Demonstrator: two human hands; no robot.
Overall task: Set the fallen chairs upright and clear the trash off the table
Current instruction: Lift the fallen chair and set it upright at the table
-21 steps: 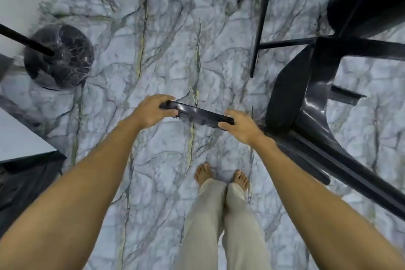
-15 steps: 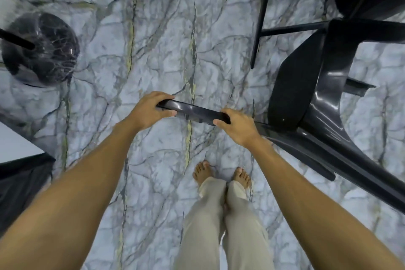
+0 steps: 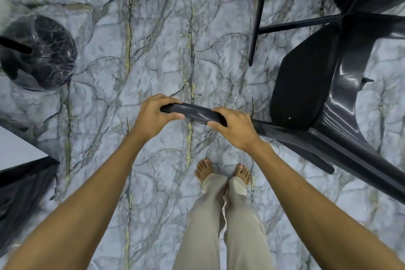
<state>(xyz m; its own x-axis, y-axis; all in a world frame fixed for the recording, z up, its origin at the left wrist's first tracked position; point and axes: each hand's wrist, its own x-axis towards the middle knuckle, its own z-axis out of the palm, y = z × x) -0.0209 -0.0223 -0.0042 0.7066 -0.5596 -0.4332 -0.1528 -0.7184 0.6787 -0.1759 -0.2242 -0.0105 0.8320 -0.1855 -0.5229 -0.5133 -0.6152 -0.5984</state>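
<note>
Pale grey marble-patterned floor, veined in dark grey and dull yellow, fills the head view as I look straight down at it. To my right lies the largest object, a glossy black moulded plastic chair, tipped over so that its matte black seat pad faces left toward me and its thin black legs point away to the top of the view. Its long axis runs from my hands out to the right and lower right, along a dark rail that leaves the frame at the right edge. At far left sits a round black marbled table base with a dark post rising from it, well apart from the chair; below it shows a white tabletop corner.

My left hand is closed around the near end of the chair's curved black top rail, fingers curled over it and thumb beneath. My right hand is closed on the same rail just to the right, nearer the body of the chair. Both grips sit side by side, above my bare feet.

I judge the lift turns on swinging this rail up and toward me, so the legs drop to the floor.

No brand, label or writing is readable; only a tiny white fleck shows on the seat pad.
</note>
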